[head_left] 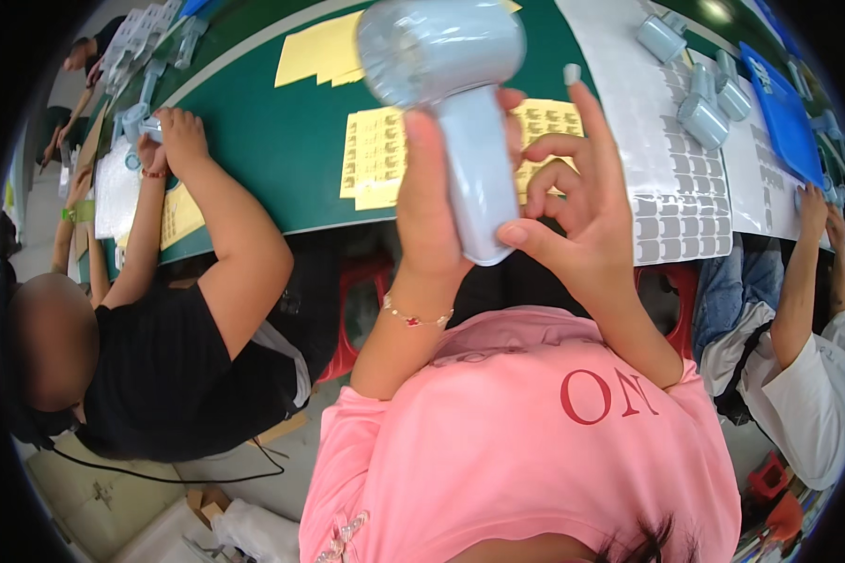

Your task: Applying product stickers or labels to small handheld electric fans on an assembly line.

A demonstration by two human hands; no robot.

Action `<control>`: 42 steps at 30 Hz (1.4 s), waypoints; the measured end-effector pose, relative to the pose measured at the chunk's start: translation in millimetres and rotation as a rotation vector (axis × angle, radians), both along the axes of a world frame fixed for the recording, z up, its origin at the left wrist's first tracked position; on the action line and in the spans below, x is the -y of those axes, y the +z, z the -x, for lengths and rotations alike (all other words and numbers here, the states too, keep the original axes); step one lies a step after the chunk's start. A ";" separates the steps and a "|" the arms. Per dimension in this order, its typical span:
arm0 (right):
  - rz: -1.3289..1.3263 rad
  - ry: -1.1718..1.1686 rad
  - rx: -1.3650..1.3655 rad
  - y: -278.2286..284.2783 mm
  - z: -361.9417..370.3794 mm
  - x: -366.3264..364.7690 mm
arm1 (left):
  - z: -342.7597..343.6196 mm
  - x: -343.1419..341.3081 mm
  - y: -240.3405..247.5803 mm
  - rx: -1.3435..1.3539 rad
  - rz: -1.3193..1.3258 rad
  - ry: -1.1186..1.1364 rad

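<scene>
A person in a pink top (507, 460) held a pale blue, hair-dryer-shaped device (479, 159) upright above the near edge of a green table (263, 141), round head uppermost. The left hand (429, 202) was wrapped firmly around the handle, while the right hand (587, 216) was loosely spread, its thumb at the handle's lower end and its index finger raised, a small white piece (573, 73) at the tip. Yellow label sheets (376, 155) lay behind the device; to the right, similar blue devices (704, 117) rested on a white sheet with grey labels (681, 206), near a blue tray (779, 122). At left, a co-worker in black (174, 385) sat at the same table.
</scene>
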State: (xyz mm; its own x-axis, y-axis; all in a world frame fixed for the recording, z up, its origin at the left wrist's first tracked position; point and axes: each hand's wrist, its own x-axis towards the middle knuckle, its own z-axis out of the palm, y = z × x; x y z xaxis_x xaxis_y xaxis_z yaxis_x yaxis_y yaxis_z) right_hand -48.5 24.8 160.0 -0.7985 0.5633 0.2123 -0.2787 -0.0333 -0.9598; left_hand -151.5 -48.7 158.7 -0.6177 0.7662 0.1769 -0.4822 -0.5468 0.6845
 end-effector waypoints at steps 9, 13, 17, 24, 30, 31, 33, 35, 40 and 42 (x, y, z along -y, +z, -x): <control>-0.971 -1.002 0.532 23.8 -36.6 -204.4 | 128.0 48.7 -11.4 -1.061 1.303 0.882; -0.920 -0.835 1.126 25.5 -22.5 -300.3 | 167.4 47.6 -47.0 -1.256 1.756 1.099; -1.030 -0.510 1.494 11.1 4.2 -293.5 | 161.6 49.1 -55.0 -1.236 1.880 1.072; -0.994 -0.799 1.099 18.1 -25.1 -256.4 | 68.5 23.8 -24.8 -1.162 0.930 0.783; -0.898 -0.722 0.095 39.3 0.9 -100.6 | -7.5 -4.2 -25.6 -0.048 0.224 -0.560; -0.954 -0.683 0.069 36.0 4.3 -76.7 | -14.1 -10.1 -28.8 0.123 0.135 -0.647; -0.754 -0.478 -0.117 14.7 9.1 -40.0 | -14.2 -19.4 -30.5 0.428 -0.048 -0.632; -1.076 -0.345 -0.095 -10.6 6.4 -32.0 | -8.6 -21.1 -7.6 0.570 -0.076 -0.446; -0.715 -0.208 0.256 -11.6 -19.7 -35.5 | 23.3 1.1 -34.1 0.329 0.032 -0.069; -0.123 -0.168 0.310 -23.5 -28.4 -62.6 | 32.8 7.3 -34.5 0.185 0.139 0.064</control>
